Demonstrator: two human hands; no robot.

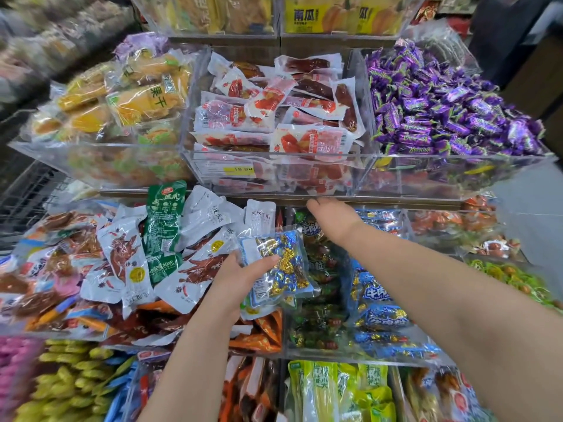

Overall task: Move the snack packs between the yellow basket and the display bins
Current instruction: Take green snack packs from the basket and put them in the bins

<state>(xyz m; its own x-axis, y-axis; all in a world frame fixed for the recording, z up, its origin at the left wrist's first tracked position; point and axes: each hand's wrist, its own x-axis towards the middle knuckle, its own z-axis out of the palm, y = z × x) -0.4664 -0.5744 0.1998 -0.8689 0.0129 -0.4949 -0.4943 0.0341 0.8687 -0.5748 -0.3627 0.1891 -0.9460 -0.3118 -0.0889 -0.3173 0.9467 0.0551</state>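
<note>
A: Left hand (243,274) is closed round a blue candy pack (275,266), held over the middle bins. Right hand (332,219)?
B: Fingers hidden under the shelf edge (380,202); grip can't be told. Pack could be dropped into the wrong bin. Basket not seen.

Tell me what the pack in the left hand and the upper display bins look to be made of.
Pack of wrapped candies, held in the left hand: thin clear glossy plastic film, judging by crinkles, glare and the gold and blue wrappers, probably foil, showing through. Upper display bins: rigid clear plastic, likely acrylic; the walls are see-through with bright straight edges. Glass cannot be ruled out.
</note>
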